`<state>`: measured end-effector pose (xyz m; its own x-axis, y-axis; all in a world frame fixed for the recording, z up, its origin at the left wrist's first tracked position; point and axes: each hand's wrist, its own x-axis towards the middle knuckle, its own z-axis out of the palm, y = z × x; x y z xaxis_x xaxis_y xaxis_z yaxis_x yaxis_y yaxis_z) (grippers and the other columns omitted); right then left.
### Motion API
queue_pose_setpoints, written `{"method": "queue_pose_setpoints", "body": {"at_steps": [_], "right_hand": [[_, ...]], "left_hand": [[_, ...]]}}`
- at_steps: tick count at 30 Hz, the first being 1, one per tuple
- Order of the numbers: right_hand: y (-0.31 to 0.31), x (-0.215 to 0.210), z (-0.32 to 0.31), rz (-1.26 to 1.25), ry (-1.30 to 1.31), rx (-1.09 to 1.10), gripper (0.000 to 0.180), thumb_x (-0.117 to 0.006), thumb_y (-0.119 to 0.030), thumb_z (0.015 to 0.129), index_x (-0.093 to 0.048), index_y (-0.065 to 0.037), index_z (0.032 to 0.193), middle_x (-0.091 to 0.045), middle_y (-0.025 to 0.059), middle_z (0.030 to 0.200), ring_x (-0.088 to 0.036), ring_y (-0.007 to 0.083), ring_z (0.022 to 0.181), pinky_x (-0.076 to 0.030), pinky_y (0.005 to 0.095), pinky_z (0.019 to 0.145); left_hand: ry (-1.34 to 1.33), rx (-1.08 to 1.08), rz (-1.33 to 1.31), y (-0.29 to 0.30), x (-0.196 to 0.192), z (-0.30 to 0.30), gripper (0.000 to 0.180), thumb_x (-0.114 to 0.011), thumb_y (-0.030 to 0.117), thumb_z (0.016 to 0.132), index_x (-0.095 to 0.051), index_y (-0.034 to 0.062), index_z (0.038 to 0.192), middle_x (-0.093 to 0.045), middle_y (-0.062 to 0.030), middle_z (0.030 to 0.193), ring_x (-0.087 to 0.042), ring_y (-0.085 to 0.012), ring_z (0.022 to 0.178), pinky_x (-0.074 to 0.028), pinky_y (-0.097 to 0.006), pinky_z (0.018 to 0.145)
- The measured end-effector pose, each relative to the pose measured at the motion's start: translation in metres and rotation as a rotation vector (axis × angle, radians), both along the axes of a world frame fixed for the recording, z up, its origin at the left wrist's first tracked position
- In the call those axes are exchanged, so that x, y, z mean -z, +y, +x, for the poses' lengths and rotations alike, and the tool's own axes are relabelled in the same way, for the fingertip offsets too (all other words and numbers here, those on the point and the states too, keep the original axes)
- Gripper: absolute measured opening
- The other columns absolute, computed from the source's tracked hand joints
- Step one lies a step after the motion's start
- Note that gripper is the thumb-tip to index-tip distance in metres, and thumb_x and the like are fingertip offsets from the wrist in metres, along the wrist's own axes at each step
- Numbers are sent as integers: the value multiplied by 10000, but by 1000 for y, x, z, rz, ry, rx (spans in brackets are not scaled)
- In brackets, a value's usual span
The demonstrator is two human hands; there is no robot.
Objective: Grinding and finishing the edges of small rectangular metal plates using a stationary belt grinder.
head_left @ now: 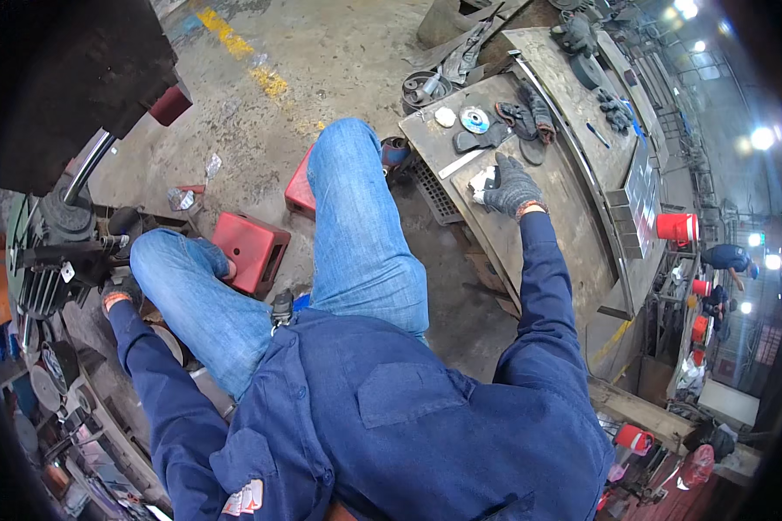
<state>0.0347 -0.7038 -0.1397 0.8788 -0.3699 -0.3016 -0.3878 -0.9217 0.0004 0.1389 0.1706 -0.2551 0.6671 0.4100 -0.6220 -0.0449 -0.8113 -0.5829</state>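
My right hand (514, 189), in a dark grey knit glove with an orange cuff, is over the worktable at the right. Its thumb and fingers are closed around a small white crumpled piece (481, 181), partly covered by the glove. A steel ruler (460, 164) lies just beyond it, beside a round disc with a blue and white face (475, 120) and a white lump (445, 116). My left hand (123, 290), also gloved, is low at the far left beside a dark metal machine (65, 252). Its fingers blend into the dark parts, so their grip is unclear.
Used gloves (530, 113) lie on the worktable (573, 226), whose raised ledge carries a pen (598, 135) and metal blocks (643, 195). Red stools (250, 252) stand by my legs. A heavy dark machine head (69, 87) overhangs the upper left. People (728, 258) are far right.
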Motion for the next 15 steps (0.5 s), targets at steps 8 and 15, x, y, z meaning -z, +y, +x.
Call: {"method": "queue_pose_setpoints", "body": {"at_steps": [8, 15], "right_hand": [[6, 7, 14, 63, 79, -61, 1160, -922, -433, 591, -384, -45, 1542, -470, 216, 1519, -462, 346, 1406, -383, 386, 1167], [10, 17, 21, 87, 41, -138, 995, -899, -372, 611, -496, -33, 1455, -604, 230, 1345, -585, 363, 1252, -469, 410, 1062]], "left_hand": [[22, 44, 69, 43, 29, -16, 594, -322, 437, 1042, -274, 279, 1612, -249, -1, 1678, -269, -283, 1536, -233, -454, 1256], [-381, -52, 26, 82, 37, -15, 483, -431, 368, 1009, -593, 168, 1418, -512, -98, 1523, -493, -303, 1399, -390, -452, 1159]]}}
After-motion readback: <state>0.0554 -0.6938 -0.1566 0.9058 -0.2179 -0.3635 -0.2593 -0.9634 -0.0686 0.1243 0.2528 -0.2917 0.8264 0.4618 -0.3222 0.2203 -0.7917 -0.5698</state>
